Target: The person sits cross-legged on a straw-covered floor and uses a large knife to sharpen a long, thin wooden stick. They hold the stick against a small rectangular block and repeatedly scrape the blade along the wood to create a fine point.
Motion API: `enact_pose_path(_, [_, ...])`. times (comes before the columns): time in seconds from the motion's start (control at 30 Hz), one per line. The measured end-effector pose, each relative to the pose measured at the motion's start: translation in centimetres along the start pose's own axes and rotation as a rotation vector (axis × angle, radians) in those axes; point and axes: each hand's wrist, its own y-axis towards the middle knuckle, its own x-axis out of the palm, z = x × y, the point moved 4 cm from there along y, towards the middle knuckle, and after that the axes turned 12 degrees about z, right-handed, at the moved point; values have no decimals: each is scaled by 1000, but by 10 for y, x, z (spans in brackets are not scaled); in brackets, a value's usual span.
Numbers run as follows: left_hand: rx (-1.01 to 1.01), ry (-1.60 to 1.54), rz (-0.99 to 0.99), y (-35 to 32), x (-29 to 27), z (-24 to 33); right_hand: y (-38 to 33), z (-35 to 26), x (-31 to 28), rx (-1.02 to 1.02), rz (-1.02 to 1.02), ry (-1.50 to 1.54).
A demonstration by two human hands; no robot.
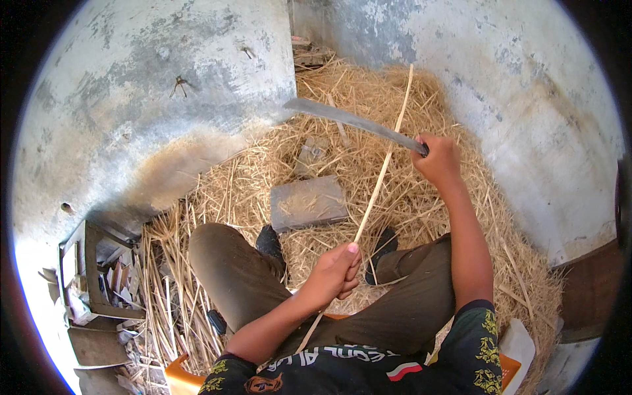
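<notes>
Fingers (347,263) of the left hand (332,273) are curled tight around a thin pale cane strip (380,176), which runs up toward one o'clock over the straw (421,217) bedding. At two o'clock from it, the right hand (438,160) is clenched on the handle of a long curved blade (349,120) pointing toward ten o'clock. A grey stone block (307,203) lies between the shoes, at eleven o'clock from the left hand.

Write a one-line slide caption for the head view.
Seated over straw, left hand grips a thin cane strip while right hand holds a long blade against it.
</notes>
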Motion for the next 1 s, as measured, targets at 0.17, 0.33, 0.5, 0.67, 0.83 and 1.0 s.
enact_pose_path(0.17, [-60,-68,-9,0,-1,4,-14,-21,0,-19,68,156])
enact_pose_path(0.33, [52,2,102,-3,-7,14,-37,-59,-5,-242,-41,255])
enact_pose_path(0.5, [215,88,243,4,-19,10,-33,-54,7,-315,-106,288])
enact_pose_path(0.67, [209,97,284,9,-27,23,-30,-57,29,-240,-61,84])
enact_pose_path(0.83, [94,228,220,0,-16,7,17,18,24,489,-220,-109])
enact_pose_path(1.0, [412,612,326,20,-32,-2,12,19,11,435,-112,-223])
